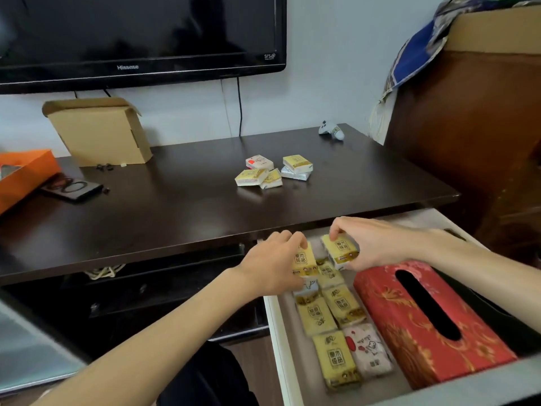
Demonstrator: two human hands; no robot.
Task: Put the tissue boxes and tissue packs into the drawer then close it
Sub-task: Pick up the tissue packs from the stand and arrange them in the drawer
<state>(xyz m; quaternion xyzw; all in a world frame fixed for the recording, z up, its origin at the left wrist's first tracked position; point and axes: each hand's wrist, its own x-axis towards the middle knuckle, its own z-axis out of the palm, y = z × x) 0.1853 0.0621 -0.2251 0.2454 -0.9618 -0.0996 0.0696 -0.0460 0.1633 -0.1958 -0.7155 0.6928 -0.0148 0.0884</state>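
The drawer (276,341) under the dark desk stands pulled out at the lower right. Inside it lie several yellow tissue packs (335,358) in two rows, a white patterned pack (369,353) and a red tissue box (424,320) along the right. My left hand (272,265) holds a yellow tissue pack (304,262) over the drawer's far end. My right hand (371,244) grips another yellow tissue pack (341,250) beside it. Several more tissue packs (273,171) sit in a loose cluster on the desk top.
A television (137,33) hangs on the wall above the desk (175,206). A cardboard box (99,133), an orange box (23,177), a phone (71,189) and a small white game controller (332,131) rest on the desk. A brown cabinet (474,136) stands at the right.
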